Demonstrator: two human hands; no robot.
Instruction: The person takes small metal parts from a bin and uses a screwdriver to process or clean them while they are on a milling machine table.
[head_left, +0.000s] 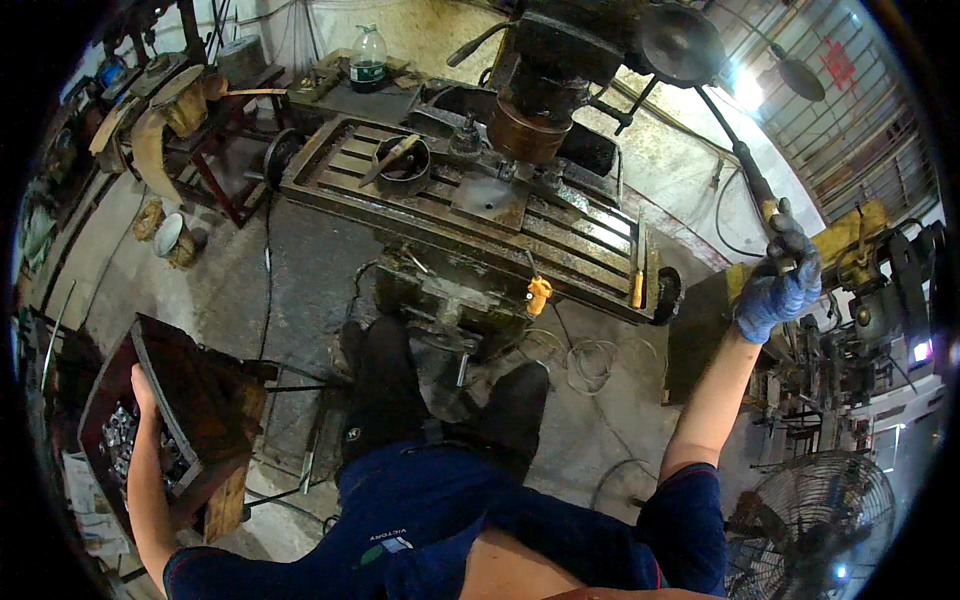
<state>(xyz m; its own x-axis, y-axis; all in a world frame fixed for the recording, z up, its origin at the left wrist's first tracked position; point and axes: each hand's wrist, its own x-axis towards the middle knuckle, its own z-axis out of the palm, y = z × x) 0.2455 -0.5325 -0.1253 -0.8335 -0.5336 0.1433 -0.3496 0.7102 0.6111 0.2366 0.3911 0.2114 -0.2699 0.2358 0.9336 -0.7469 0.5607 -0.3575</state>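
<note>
The person stands in front of a drill press, whose slotted iron bench [560, 235] carries a square metal plate [490, 200] right under the drill head [530, 125]. The right hand [780, 280], in a blue glove, is raised to the right of the bench, its fingers [790, 245] wrapped tight around the wooden grip of the long feed lever [740, 160] that runs back up to the drill head. The left hand [143, 385] rests far to the left of the bench, on the rim of a dark metal crate [195, 400]; whether its fingers are spread or curled over the edge I cannot tell. A steel ring [400, 165] lies on the left end of the bench. This looks like the drilling step itself, about to begin. Pulling the lever down steadily would seem to call for the plate staying put beneath the head.
</note>
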